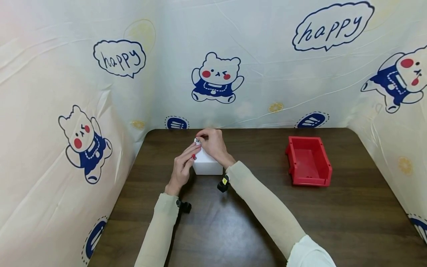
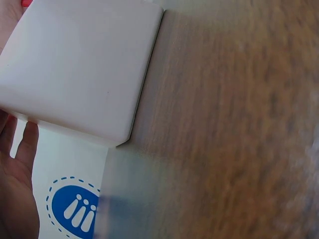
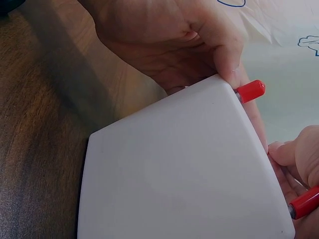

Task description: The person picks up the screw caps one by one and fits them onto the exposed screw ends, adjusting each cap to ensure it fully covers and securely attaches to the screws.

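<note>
A white box (image 1: 208,163) sits on the table at the middle, with two red-capped metal posts on its left side. In the head view my left hand (image 1: 181,168) rests along that side, fingers stretched out, thumb beside the nearer red cap (image 1: 194,157). The right wrist view shows this cap (image 3: 251,91) next to the left thumb. My right hand (image 1: 213,144) reaches over the far left corner, thumb and fingers pinching around a small grey part (image 1: 197,140); its details are mostly hidden. Close to those fingers is the farther red cap (image 3: 306,202).
A red open bin (image 1: 309,161) stands on the right side of the brown table (image 1: 260,207). Printed curtains (image 1: 260,66) close in the back and both sides. Black wrist cameras are strapped to both forearms.
</note>
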A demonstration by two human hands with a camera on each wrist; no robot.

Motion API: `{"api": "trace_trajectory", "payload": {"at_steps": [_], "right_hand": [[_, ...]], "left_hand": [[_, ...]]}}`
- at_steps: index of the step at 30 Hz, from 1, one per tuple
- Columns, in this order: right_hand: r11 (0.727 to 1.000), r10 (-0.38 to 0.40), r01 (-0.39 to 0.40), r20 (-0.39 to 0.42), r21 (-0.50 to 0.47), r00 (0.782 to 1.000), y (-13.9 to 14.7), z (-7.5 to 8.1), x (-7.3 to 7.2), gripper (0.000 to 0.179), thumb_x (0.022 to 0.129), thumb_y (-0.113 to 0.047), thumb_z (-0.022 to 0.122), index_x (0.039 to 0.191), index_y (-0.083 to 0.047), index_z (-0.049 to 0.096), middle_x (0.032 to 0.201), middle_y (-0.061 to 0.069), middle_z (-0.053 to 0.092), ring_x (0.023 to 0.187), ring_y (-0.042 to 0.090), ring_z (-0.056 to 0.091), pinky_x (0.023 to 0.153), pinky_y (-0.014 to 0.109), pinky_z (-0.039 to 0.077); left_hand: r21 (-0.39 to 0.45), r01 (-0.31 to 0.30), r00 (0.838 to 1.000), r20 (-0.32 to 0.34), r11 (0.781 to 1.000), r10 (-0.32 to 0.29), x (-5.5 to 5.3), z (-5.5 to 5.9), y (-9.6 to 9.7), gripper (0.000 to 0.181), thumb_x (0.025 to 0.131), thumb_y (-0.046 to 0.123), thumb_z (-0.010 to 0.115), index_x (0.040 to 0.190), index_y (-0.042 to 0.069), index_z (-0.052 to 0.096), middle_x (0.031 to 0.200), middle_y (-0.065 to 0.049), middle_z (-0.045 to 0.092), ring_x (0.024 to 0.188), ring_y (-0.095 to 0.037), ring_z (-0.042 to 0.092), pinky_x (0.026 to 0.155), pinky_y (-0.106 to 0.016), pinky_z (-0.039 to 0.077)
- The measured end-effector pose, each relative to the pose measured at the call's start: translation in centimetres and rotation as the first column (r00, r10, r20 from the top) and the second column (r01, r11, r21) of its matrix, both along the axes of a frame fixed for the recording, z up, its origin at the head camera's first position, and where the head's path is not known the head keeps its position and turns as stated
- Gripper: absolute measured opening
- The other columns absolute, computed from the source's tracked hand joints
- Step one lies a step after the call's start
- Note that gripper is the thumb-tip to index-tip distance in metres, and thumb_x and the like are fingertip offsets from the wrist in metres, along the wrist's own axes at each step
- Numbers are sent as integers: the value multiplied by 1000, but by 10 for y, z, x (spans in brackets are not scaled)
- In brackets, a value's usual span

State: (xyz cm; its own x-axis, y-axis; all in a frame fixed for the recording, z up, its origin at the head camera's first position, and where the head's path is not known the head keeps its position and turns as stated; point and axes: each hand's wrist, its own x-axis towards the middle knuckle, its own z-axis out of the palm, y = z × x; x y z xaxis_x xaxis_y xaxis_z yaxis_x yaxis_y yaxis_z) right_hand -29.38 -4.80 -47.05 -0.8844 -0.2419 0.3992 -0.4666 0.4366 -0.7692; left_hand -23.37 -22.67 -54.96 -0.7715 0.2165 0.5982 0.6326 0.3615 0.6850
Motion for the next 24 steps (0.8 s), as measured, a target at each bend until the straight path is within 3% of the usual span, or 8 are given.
{"api": "trace_trajectory", "payload": {"at_steps": [8,24], "right_hand": [[1000,2,-2,-7,9,1000,1,-1,0,11,99,-5,75,105,-3,84,104,10,81,95,21,76,87,31,64],[1000,4,-4,-1,29,1000,0,0,0,11,99,-6,75,104,-6,85,103,9,82,94,20,77,86,30,64]], "left_hand": [[7,5,1000,-20,1000,-5,0,-1,0,43,104,5,47,140,5,71,147,-13,67,150,-35,50,129,-35,34],[-1,-1,1000,-7,1000,1,0,0,0,43,106,9,46,141,9,71,148,-8,67,151,-29,50,129,-35,35]]}}
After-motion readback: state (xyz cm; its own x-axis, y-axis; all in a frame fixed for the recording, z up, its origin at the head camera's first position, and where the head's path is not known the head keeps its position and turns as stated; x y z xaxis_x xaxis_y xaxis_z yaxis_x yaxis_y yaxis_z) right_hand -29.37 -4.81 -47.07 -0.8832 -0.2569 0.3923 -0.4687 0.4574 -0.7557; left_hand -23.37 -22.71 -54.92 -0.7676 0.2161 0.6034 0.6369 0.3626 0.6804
